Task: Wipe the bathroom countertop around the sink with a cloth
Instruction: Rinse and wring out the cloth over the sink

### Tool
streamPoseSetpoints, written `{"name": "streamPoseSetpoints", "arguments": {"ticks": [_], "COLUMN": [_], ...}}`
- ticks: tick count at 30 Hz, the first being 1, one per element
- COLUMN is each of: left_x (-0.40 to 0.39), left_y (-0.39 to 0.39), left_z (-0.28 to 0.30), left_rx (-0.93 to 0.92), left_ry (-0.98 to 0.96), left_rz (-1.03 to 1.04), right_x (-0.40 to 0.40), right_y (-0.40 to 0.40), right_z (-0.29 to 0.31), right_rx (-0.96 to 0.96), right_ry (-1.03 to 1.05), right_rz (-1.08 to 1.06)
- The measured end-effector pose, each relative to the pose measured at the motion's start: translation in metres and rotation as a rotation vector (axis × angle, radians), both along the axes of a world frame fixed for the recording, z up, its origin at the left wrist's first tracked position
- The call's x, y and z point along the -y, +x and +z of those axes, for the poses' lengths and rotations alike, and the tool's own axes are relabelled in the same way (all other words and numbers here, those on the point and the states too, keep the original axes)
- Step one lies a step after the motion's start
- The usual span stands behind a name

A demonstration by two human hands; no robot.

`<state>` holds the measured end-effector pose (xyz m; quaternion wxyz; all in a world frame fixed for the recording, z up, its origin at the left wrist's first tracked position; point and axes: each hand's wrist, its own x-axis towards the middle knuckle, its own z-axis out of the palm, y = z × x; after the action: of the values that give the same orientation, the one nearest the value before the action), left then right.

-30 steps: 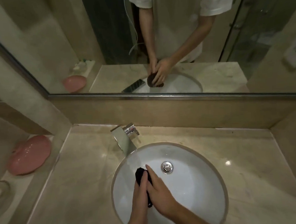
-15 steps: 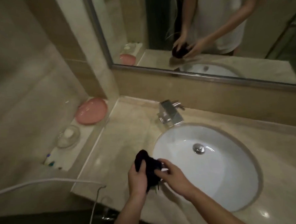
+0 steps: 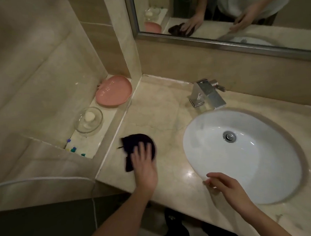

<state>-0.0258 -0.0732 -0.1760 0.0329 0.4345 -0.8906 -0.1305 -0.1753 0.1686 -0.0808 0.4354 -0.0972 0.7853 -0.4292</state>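
Marble worktop [image 3: 150, 109]: left hand [image 3: 144, 165] flat, pressing soft limp cloth [image 3: 134, 144]; right hand [image 3: 225, 184] loose, empty; palm its middle.

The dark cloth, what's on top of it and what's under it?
On the dark cloth, the left hand presses flat with straight fingers, covering its near right part. The cloth lies on the beige countertop, left of the sink. The marble directly beneath it is hidden.

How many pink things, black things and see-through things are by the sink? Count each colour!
Pink: 1, the pink dish
Black: 1, the black cloth under the left hand
See-through: 1, the glass bowl
Total: 3
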Motion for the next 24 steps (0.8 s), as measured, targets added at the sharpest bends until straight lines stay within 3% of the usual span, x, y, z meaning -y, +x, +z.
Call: {"name": "streamPoseSetpoints", "arguments": {"ticks": [3,6,11,15,20,24], "left_x": [-0.07,-0.123,-0.141,-0.141,-0.149,-0.158], "left_y": [-0.045,-0.08,-0.113,-0.133,-0.143,-0.152], "left_z": [0.017,0.028,0.083,0.139,0.211,0.244], "left_rx": [-0.015,-0.061,-0.409,-0.642,-0.606,-0.535], "left_ry": [0.084,0.284,0.762,1.151,1.407,1.427], "left_rz": [-0.271,-0.366,0.071,0.177,-0.031,-0.232], "right_x": [-0.013,-0.025,-0.05,-0.071,-0.092,-0.106], "right_y": [0.0,-0.01,-0.042,-0.065,-0.089,-0.105], "right_z": [0.004,0.01,0.03,0.046,0.095,0.125], "right_rx": [-0.047,-0.073,-0.173,-0.26,-0.272,-0.361], "right_ry": [0.021,0.012,-0.023,-0.06,-0.234,-0.282], "right_rz": [-0.047,-0.064,-0.084,-0.032,0.057,0.203]}}
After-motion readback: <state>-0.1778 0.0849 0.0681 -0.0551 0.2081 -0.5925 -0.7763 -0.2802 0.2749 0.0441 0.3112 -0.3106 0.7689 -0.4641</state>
